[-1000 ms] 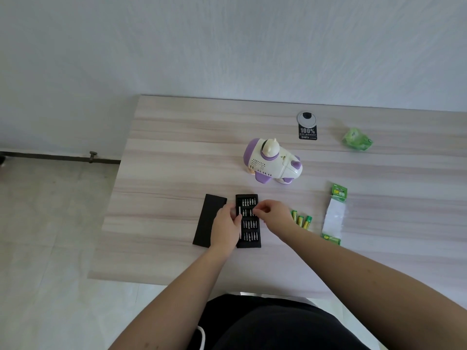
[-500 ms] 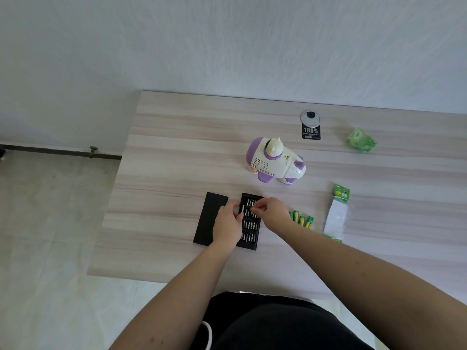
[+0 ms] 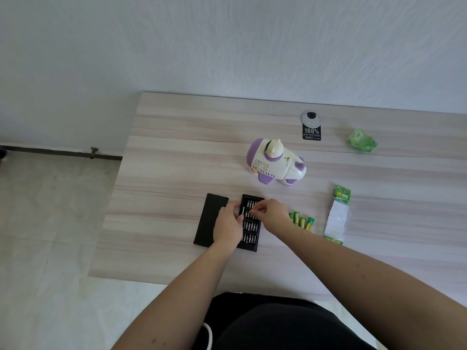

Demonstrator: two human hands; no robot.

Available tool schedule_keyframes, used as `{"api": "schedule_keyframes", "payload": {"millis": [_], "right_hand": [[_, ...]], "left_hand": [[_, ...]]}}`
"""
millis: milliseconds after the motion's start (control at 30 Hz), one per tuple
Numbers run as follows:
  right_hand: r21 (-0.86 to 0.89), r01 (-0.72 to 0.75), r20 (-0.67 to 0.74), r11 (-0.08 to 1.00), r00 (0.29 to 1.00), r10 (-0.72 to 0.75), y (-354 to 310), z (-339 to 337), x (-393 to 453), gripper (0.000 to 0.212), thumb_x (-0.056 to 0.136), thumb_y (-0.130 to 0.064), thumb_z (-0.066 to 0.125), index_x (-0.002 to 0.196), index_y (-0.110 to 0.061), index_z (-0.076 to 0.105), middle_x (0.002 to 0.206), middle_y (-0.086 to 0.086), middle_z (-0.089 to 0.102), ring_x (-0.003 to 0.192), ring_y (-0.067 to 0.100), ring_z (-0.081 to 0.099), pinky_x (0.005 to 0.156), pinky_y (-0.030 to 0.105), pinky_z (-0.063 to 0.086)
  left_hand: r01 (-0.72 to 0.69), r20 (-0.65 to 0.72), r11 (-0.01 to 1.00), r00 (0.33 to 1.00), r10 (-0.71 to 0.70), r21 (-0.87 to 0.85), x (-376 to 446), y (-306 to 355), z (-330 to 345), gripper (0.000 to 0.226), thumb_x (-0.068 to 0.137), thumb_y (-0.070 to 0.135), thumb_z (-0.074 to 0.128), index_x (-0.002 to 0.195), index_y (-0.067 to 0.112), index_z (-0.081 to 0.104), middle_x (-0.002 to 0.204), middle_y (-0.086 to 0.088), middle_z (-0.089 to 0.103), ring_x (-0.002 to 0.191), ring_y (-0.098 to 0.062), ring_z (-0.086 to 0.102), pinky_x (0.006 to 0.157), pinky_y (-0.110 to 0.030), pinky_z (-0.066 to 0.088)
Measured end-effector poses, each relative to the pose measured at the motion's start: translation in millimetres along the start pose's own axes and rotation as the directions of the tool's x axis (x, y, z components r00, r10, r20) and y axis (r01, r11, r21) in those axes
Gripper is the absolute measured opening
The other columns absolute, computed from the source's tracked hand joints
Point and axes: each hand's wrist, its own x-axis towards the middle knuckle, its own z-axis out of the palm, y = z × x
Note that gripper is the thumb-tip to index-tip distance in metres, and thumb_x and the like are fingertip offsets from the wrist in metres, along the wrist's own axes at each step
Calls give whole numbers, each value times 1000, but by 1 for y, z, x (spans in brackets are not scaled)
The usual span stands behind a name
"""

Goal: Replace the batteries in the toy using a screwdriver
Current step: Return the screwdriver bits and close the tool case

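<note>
A white and purple toy [image 3: 276, 162] stands on the wooden table [image 3: 177, 152]. In front of it lies a black bit tray [image 3: 250, 232] with rows of silver bits. My left hand [image 3: 227, 224] lies over the tray's left edge, its fingers curled at that edge and holding it. My right hand [image 3: 273, 215] reaches in from the right, and its fingertips pinch a small bit in the tray's upper rows. Several green batteries [image 3: 302, 221] lie just right of my right wrist.
The tray's black lid [image 3: 208, 218] lies flat to its left, partly under my left hand. A battery package [image 3: 338, 215] lies at the right, and a crumpled green wrapper [image 3: 362, 141] further back. A cable grommet with a black label [image 3: 311, 126] sits behind the toy.
Both hands stay at the bit tray. My right fingertips have shifted slightly within the upper rows of bits. The view has tilted a little.
</note>
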Motion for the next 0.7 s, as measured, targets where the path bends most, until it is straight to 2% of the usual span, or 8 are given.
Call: {"api": "schedule_keyframes", "payload": {"millis": [300, 500, 700], "right_hand": [[-88, 81, -56, 993, 995, -86, 8, 7, 0, 16, 89, -34, 64, 100, -23, 69, 99, -1, 55, 86, 14, 58, 71, 24, 44], [-100, 104, -51, 990, 993, -109, 10, 7, 3, 15, 89, -33, 65, 99, -23, 69, 97, -2, 53, 84, 14, 56, 70, 24, 43], [-129, 126, -29, 984, 991, -131, 11, 6, 6, 15, 88, -33, 65, 96, -22, 70, 96, -1, 54, 83, 15, 55, 70, 24, 42]], "left_hand": [[16, 12, 1000, 1000, -16, 18, 0, 2, -1, 30, 96, 20, 54, 125, 27, 51, 101, -3, 53, 82, -18, 57, 71, -36, 51], [14, 16, 1000, 1000, -14, 14, -1, 3, -1, 30, 97, 20, 53, 125, 26, 50, 102, -3, 52, 80, -17, 55, 67, -31, 46], [10, 18, 1000, 1000, -11, 11, -1, 4, -1, 30, 96, 19, 54, 125, 25, 51, 102, -4, 52, 83, -20, 57, 70, -34, 48]]}}
